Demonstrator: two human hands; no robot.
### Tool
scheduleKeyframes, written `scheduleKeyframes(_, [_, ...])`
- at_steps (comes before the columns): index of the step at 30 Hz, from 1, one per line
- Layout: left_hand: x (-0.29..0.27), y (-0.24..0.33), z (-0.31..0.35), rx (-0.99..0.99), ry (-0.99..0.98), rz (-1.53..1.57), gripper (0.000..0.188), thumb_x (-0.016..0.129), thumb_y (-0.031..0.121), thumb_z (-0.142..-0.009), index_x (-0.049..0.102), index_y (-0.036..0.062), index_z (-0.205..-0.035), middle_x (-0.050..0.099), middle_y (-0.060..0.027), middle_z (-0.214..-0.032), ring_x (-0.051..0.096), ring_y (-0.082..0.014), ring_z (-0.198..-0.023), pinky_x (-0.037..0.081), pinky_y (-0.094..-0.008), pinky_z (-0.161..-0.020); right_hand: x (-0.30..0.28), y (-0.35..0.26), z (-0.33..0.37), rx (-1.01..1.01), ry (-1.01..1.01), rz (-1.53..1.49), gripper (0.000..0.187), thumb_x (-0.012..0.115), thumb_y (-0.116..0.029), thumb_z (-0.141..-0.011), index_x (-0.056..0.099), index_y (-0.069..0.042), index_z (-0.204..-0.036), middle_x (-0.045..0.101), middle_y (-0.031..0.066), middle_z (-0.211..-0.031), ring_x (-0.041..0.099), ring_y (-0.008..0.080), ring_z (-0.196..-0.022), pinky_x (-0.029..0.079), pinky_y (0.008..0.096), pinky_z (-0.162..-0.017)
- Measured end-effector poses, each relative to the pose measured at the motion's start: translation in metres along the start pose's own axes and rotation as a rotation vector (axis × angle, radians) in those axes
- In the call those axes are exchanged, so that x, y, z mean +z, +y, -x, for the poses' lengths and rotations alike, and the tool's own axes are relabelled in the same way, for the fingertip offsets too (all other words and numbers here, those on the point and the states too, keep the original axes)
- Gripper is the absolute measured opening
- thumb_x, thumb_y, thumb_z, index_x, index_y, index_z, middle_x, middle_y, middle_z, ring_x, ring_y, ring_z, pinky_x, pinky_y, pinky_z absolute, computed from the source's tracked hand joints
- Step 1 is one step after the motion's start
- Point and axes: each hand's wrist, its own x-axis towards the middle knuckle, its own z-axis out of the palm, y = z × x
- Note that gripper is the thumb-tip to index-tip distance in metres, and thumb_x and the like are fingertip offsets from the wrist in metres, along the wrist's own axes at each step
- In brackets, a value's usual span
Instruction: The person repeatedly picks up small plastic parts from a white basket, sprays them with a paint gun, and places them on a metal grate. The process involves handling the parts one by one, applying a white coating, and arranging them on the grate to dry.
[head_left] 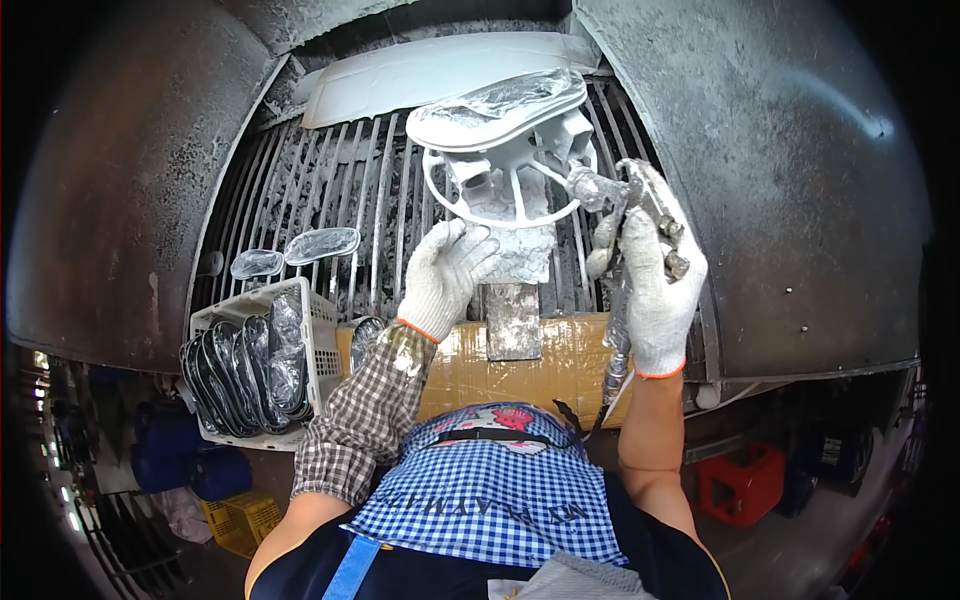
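A shoe sole (497, 105) coated in pale glossy paint lies on top of a white round spoked stand (505, 180) in a spray booth. My left hand (445, 270), in a white knit glove, rests its fingers on the lower rim of that stand. In my gloved right hand (655, 280) I grip a paint-crusted spray gun (620, 195), its nozzle pointing left at the stand, just under the sole. A hose (612, 370) runs down from the gun.
A white plastic basket (315, 335) at the left holds several dark soles on edge. Two soles (320, 245) lie on the metal grate (340, 190) behind it. A tape-wrapped ledge (570, 350) runs along the booth front. A red crate (740, 485) stands lower right.
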Motion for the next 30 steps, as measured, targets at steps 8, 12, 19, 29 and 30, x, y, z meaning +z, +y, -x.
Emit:
scheduleKeyframes(8, [0.002,0.001,0.001,0.017,-0.022,-0.035,0.069,0.066,0.041,-0.103,0.043,-0.0065,-0.148,0.053,-0.0295,-0.145,0.058,-0.0449,-0.132,0.050,-0.0576,-0.113,-0.022,-0.004,0.000,-0.089,0.154,0.039,0.051,0.061,-0.012,-0.110,0.046,0.007,-0.155,0.069,0.0093,-0.107,0.065,0.0098,-0.088,0.058,0.0261,-0.073])
scheduleKeyframes(12, [0.018,0.004,0.003,0.004,-0.020,0.033,0.048,0.068,0.035,-0.101,0.056,-0.0009,-0.130,0.062,-0.0247,-0.134,0.064,-0.0417,-0.121,0.054,-0.0556,-0.106,-0.031,-0.004,0.006,-0.088,0.261,0.053,0.051,0.059,-0.013,-0.111,0.046,0.007,-0.155,0.071,0.0114,-0.106,0.066,0.0109,-0.085,0.059,0.0266,-0.078])
scheduleKeyframes(19, [0.012,0.013,0.003,0.049,-0.004,-0.039,0.055,0.064,0.038,-0.104,0.053,-0.0041,-0.137,0.054,-0.0292,-0.147,0.057,-0.0425,-0.135,0.049,-0.0555,-0.114,-0.068,0.018,0.022,-0.041,0.237,0.186,0.052,0.058,-0.014,-0.112,0.044,0.007,-0.157,0.070,0.0108,-0.105,0.065,0.0105,-0.085,0.058,0.0269,-0.079])
scheduleKeyframes(29, [0.049,0.000,0.013,0.417,0.095,-0.364,0.033,0.072,0.019,-0.101,0.062,0.0031,-0.128,0.071,-0.0094,-0.110,0.069,-0.0206,-0.097,0.056,-0.0362,-0.082,-0.093,0.034,0.046,0.074,0.310,0.291,0.050,0.057,-0.014,-0.111,0.045,0.003,-0.157,0.068,0.0067,-0.104,0.064,0.0093,-0.081,0.056,0.0249,-0.075])
scheduleKeyframes(30, [0.070,0.003,0.015,0.415,0.097,-0.399,0.033,0.070,0.019,-0.102,0.062,0.0018,-0.129,0.070,-0.0114,-0.113,0.069,-0.0231,-0.103,0.057,-0.0381,-0.084,-0.095,0.034,0.048,0.069,0.304,0.328,0.050,0.057,-0.014,-0.111,0.045,0.003,-0.157,0.068,0.0070,-0.105,0.064,0.0093,-0.082,0.056,0.0252,-0.075])
